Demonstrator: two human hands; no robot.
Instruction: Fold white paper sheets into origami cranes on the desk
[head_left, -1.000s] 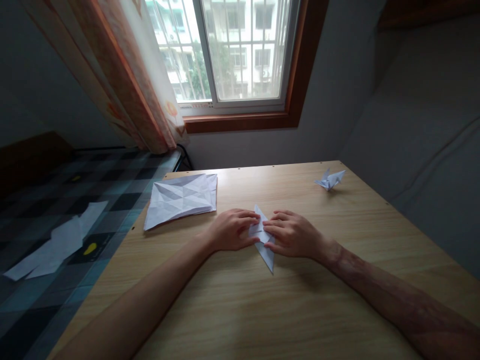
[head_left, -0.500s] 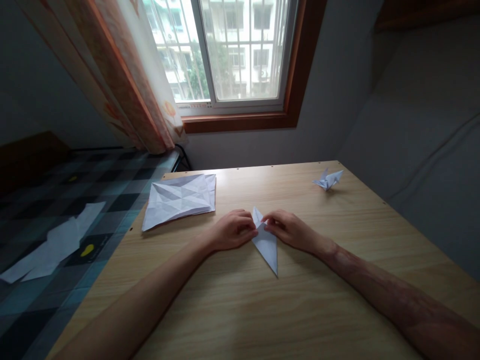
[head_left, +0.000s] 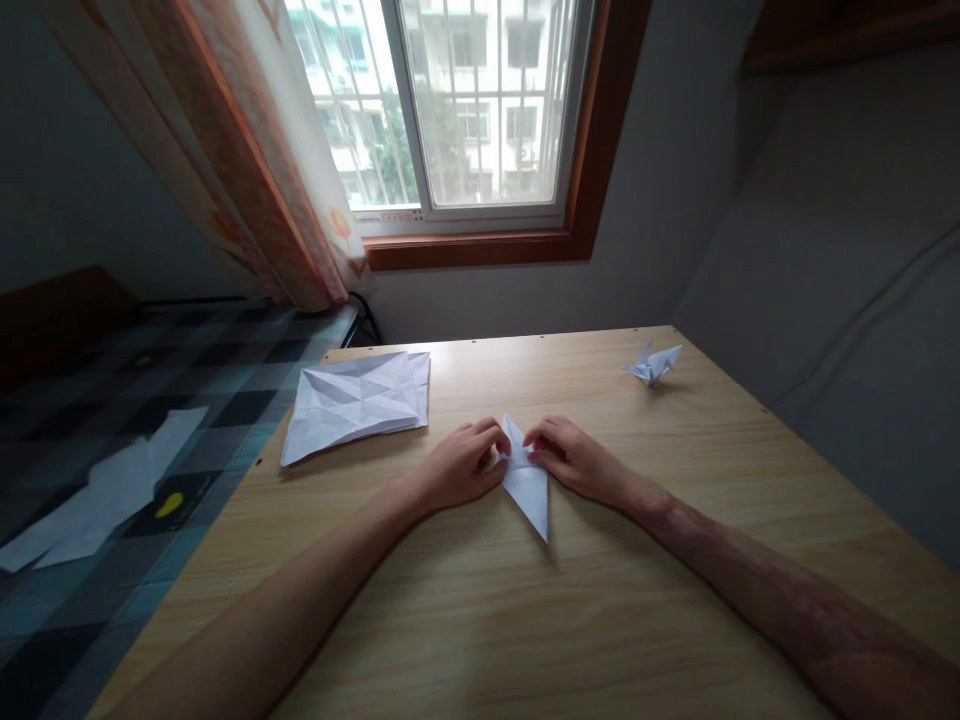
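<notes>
A white paper folded into a long pointed kite shape [head_left: 527, 487] lies on the wooden table [head_left: 480, 620], one tip toward me and one toward the window. My left hand [head_left: 459, 465] curls on its left edge, fingers pinching the upper part. From the right, my right hand [head_left: 571, 461] pinches the same upper part. Both sets of fingertips meet near the top point.
A creased, unfolded white sheet [head_left: 356, 402] lies at the table's back left. A finished paper crane [head_left: 654, 362] stands at the back right. Loose white papers [head_left: 97, 490] lie on the checked bedcover at left. Window and curtain stand behind.
My hands went from lying flat over the folded paper to pinching its upper end, uncovering the lower point. The paper shifted slightly.
</notes>
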